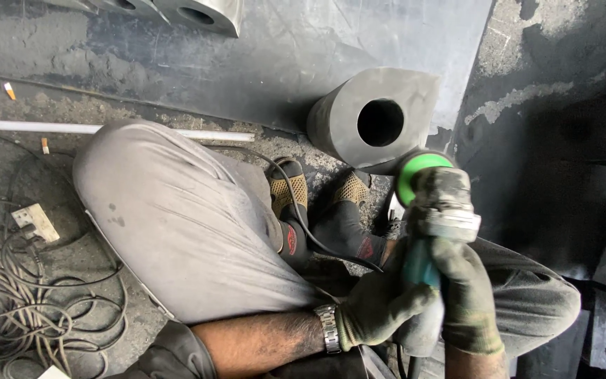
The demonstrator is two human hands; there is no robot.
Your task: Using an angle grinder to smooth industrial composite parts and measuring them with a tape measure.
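Note:
Both of my gloved hands grip an angle grinder [433, 210] with a teal body and a green disc guard. My left hand [376, 305], with a metal wristwatch on the wrist, wraps the body from the left. My right hand [468, 295] clasps it from the right. The grinder's head points up towards a grey metal block [401, 95] with a round bore, which stands on the floor just beyond my feet. I cannot tell whether the disc touches the block.
My bent knee in grey trousers [177, 224] fills the middle. A black cable [296, 210] runs past my shoes. Coiled wires and a white socket block [35, 221] lie at left. A white pipe [106, 128] crosses the floor. More metal blocks [198, 12] sit at top.

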